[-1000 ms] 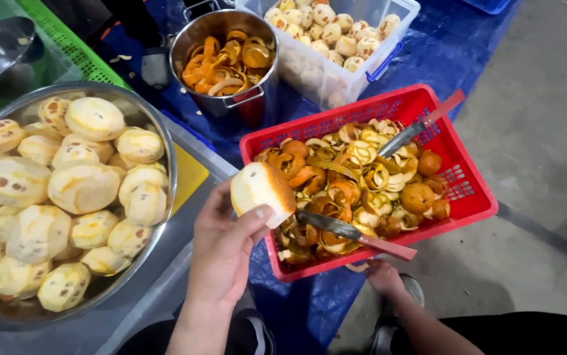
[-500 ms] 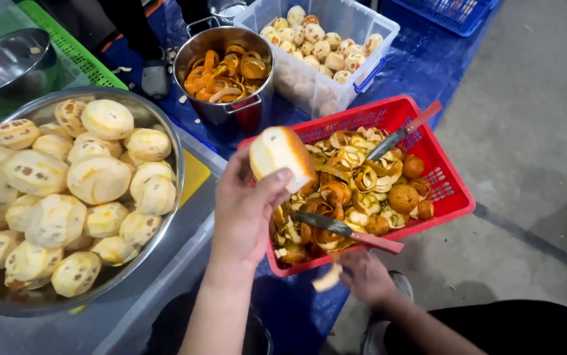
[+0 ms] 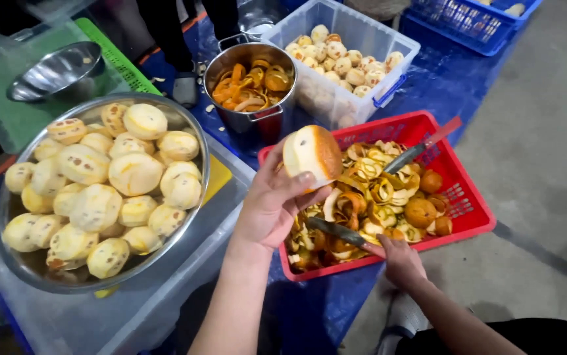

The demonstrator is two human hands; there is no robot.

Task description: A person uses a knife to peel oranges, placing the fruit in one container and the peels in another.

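— Two hands, doing what?
— Left hand [image 3: 271, 209] grips a half-peeled orange [image 3: 312, 155] above the red plastic basket [image 3: 474, 209]; right hand [image 3: 398, 261] clasps a knife [image 3: 336, 231] at its near rim.
— Beside the basket?
— Left of it, a steel bowl [image 3: 195, 141] of pale peeled fruit; behind it, a steel pot [image 3: 247, 121] of curled peels and a clear tub [image 3: 369, 29].

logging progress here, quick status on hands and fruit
Left hand grips half-peeled orange. Right hand holds knife over red basket of peels. Nothing between them.
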